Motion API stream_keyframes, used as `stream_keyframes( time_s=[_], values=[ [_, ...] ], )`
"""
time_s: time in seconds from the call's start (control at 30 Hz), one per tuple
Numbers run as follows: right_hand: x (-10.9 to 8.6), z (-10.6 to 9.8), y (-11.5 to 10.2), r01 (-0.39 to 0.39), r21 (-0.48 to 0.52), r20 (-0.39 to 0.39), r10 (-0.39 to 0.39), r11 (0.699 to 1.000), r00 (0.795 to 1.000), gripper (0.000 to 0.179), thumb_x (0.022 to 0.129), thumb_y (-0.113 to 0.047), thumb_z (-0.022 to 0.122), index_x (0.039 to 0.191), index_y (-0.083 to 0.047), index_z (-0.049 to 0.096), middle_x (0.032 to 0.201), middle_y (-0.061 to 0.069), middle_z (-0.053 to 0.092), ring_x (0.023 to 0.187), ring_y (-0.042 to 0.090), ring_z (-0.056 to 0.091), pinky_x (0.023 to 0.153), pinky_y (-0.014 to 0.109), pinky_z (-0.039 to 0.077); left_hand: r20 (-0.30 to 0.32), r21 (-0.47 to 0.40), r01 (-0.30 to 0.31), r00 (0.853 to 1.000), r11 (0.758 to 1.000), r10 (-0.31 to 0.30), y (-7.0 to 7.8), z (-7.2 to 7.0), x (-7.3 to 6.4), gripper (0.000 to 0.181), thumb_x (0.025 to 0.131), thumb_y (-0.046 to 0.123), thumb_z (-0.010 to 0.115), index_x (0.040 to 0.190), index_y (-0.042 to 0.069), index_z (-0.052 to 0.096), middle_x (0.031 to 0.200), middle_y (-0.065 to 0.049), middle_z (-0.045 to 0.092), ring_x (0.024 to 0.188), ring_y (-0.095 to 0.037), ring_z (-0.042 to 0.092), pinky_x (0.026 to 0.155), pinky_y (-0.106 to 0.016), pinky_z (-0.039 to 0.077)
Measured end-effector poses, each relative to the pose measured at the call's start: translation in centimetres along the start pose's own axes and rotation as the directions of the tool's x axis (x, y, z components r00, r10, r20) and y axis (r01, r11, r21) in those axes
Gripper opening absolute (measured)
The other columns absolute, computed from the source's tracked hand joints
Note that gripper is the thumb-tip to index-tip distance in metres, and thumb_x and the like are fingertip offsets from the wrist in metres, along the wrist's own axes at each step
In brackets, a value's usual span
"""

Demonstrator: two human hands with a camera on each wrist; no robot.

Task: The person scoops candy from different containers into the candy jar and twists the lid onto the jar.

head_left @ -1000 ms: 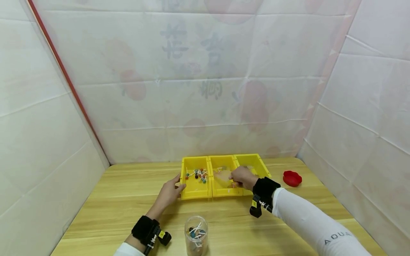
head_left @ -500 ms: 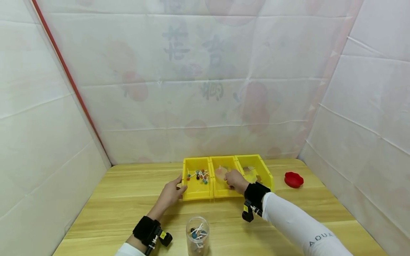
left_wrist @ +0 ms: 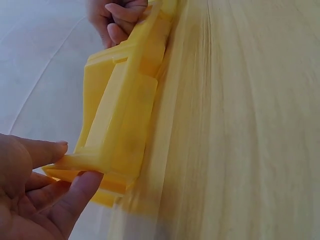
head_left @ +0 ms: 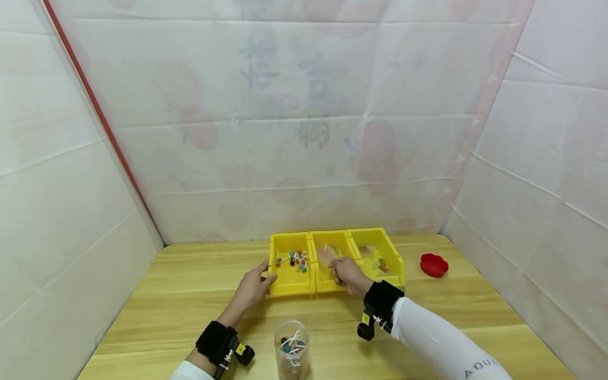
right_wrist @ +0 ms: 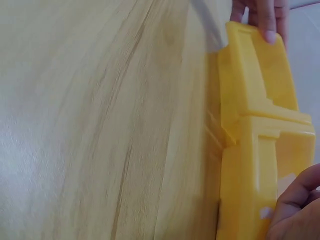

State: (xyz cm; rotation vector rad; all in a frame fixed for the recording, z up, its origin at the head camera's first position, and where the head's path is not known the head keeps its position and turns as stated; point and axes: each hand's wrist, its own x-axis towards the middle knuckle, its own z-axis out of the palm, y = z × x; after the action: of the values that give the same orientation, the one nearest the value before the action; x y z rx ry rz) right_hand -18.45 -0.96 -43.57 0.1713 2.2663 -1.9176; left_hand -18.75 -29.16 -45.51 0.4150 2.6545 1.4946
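Three yellow bins stand joined in a row. My left hand (head_left: 254, 283) grips the left-hand bin (head_left: 291, 286) by its outer side, thumb and fingers on either side of the wall. Inside that bin lie several small lollipops (head_left: 295, 259) with white sticks. My right hand (head_left: 349, 273) reaches over the middle bin (head_left: 330, 285), fingers curled round the end of a pale pink, see-through scoop-like thing (head_left: 325, 254). A white stick shows at the scoop, and its handle is hidden in the hand. Both wrist views show fingers at the bins' walls.
The right-hand bin (head_left: 394, 258) holds several flat brownish and yellowish pieces (head_left: 381, 265). A clear jar (head_left: 292, 353) with lollipops stands at the front of the wooden table (head_left: 190, 285). A red scalloped dish (head_left: 434, 265) sits at the right. White sheets enclose the table's back and sides.
My right hand has shifted left from beside the right-hand bin to over the middle bin, the scoop-like thing with it. The left hand keeps its grip on the left-hand bin.
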Motion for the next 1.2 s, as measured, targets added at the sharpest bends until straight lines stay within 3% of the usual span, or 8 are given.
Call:
stream_keyframes(
  time_s=[0.3, 0.47, 0.67, 0.83, 0.97, 1.07, 1.2],
  values=[
    [-1.3, -0.7, -0.9, -0.036, 0.084, -0.051, 0.04, 0.996, 0.998, 0.036, 0.11, -0.021, 0.033, 0.127, 0.004, 0.051, 0.083, 0.008, 0.043, 0.065, 0.017, 0.031, 0.063, 0.033, 0.033, -0.019, -0.014, -0.018, 1.0, 1.0, 0.017, -0.3, -0.4, -0.6, 0.065, 0.098, 0.021, 0.063, 0.152, 0.002, 0.033, 0.138, -0.024, 0.05, 0.086, -0.021, 0.066, 0.064, -0.03, 0.056],
    [-1.9, -1.7, -1.0, -0.026, 0.107, -0.067, 0.034, 0.994, 0.997, 0.037, 0.109, -0.023, 0.035, 0.129, 0.002, 0.053, 0.079, 0.005, 0.042, 0.063, 0.016, 0.031, 0.058, 0.028, 0.033, -0.053, 0.023, -0.07, 0.996, 0.997, 0.071, -0.2, -0.9, -1.4, 0.06, 0.097, 0.023, 0.063, 0.15, 0.006, 0.04, 0.135, -0.019, 0.055, 0.097, -0.027, 0.064, 0.068, -0.032, 0.056],
    [-2.8, -2.6, -1.7, -0.013, 0.162, -0.043, 0.02, 0.987, 0.999, 0.039, 0.108, -0.024, 0.037, 0.13, 0.006, 0.05, 0.073, 0.002, 0.042, 0.057, 0.01, 0.032, 0.051, 0.022, 0.032, -0.06, 0.052, -0.129, 0.989, 0.99, 0.132, 0.3, -1.6, -3.1, 0.057, 0.097, 0.028, 0.063, 0.147, 0.007, 0.045, 0.131, -0.017, 0.059, 0.101, -0.031, 0.063, 0.078, -0.043, 0.055],
    [-3.3, -3.5, -2.2, -0.004, 0.172, -0.05, 0.012, 0.985, 0.999, 0.041, 0.108, -0.027, 0.04, 0.126, 0.006, 0.053, 0.07, 0.0, 0.042, 0.053, 0.007, 0.033, 0.047, 0.018, 0.033, 0.015, 0.027, -0.165, 0.986, 0.986, 0.165, 0.7, -1.8, -4.5, 0.056, 0.098, 0.034, 0.06, 0.145, 0.008, 0.047, 0.13, -0.013, 0.06, 0.106, -0.03, 0.062, 0.084, -0.047, 0.053],
    [-4.0, -4.3, -2.7, 0.009, 0.14, -0.039, -0.003, 0.99, 0.999, 0.041, 0.107, -0.032, 0.042, 0.122, 0.004, 0.056, 0.069, -0.001, 0.043, 0.05, 0.007, 0.033, 0.046, 0.018, 0.032, 0.113, -0.02, -0.19, 0.975, 0.982, 0.191, 0.9, -2.1, -5.7, 0.053, 0.101, 0.034, 0.056, 0.146, 0.01, 0.046, 0.13, -0.012, 0.059, 0.11, -0.028, 0.06, 0.088, -0.045, 0.052],
    [-4.9, -4.8, -3.3, 0.016, 0.103, 0.006, -0.016, 0.995, 1.0, 0.044, 0.107, -0.034, 0.041, 0.125, 0.004, 0.055, 0.069, -0.002, 0.043, 0.05, 0.007, 0.031, 0.047, 0.019, 0.031, 0.197, -0.064, -0.214, 0.955, 0.975, 0.223, 1.1, -2.4, -6.8, 0.052, 0.102, 0.033, 0.053, 0.147, 0.01, 0.044, 0.132, -0.013, 0.057, 0.112, -0.027, 0.058, 0.089, -0.04, 0.052],
    [-6.0, -5.4, -4.2, 0.014, 0.059, 0.053, -0.017, 0.998, 0.998, 0.048, 0.106, -0.036, 0.043, 0.127, 0.006, 0.054, 0.069, -0.002, 0.042, 0.052, 0.008, 0.029, 0.048, 0.019, 0.031, 0.286, -0.133, -0.27, 0.911, 0.954, 0.298, 1.2, -2.4, -8.0, 0.05, 0.104, 0.03, 0.05, 0.148, 0.009, 0.042, 0.135, -0.015, 0.055, 0.114, -0.029, 0.057, 0.089, -0.034, 0.051]
  ],
)
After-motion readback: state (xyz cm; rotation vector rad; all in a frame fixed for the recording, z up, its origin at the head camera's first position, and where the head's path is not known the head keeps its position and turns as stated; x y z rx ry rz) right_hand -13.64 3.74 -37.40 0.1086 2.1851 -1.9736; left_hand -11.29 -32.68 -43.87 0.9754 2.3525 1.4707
